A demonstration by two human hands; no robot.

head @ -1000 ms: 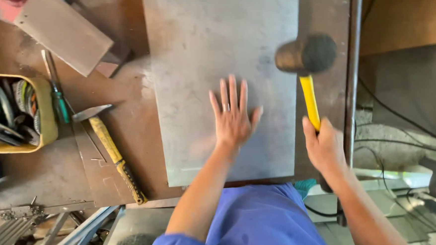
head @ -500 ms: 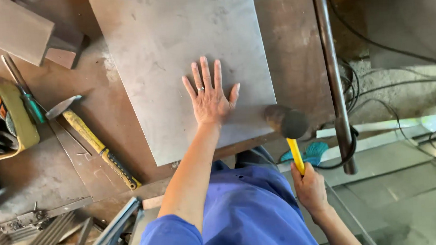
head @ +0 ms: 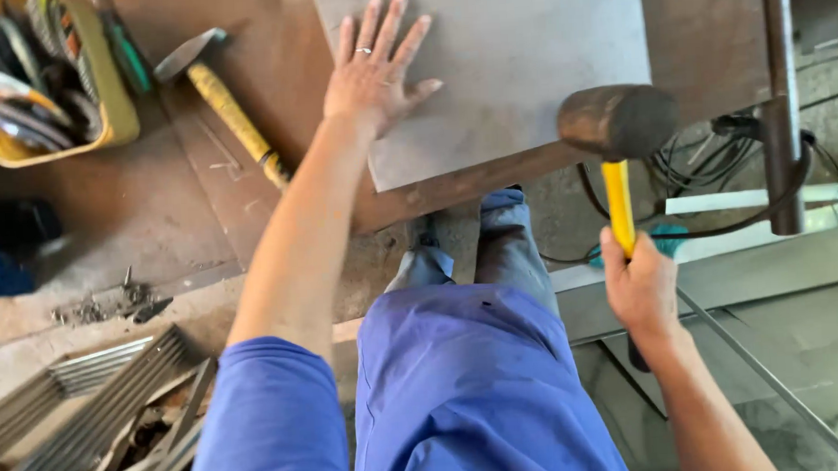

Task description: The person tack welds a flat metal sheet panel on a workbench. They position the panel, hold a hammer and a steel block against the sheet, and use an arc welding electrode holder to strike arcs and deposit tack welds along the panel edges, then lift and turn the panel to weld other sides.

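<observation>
My left hand point(head: 373, 68) lies flat, fingers spread, on the near left corner of a grey metal sheet point(head: 524, 48) that rests on a rusty brown workbench point(head: 268, 90). A ring shows on one finger. My right hand point(head: 640, 286) grips the yellow handle of a mallet point(head: 616, 125) with a dark rounded head. The mallet head hangs just off the bench's near edge, below the sheet's right part. I wear blue clothes.
A yellow-handled hammer point(head: 225, 97) lies on the bench left of my left hand. A yellow tray point(head: 38, 83) of tools sits at the far left. A rusty vertical pipe point(head: 782, 92) stands at right with cables point(head: 701, 154). Metal strips point(head: 84, 406) lie at lower left.
The view has shifted downward and the sheet now sits higher in frame. The mallet came down from above the sheet to below the bench edge. My left hand stays pressed on the sheet.
</observation>
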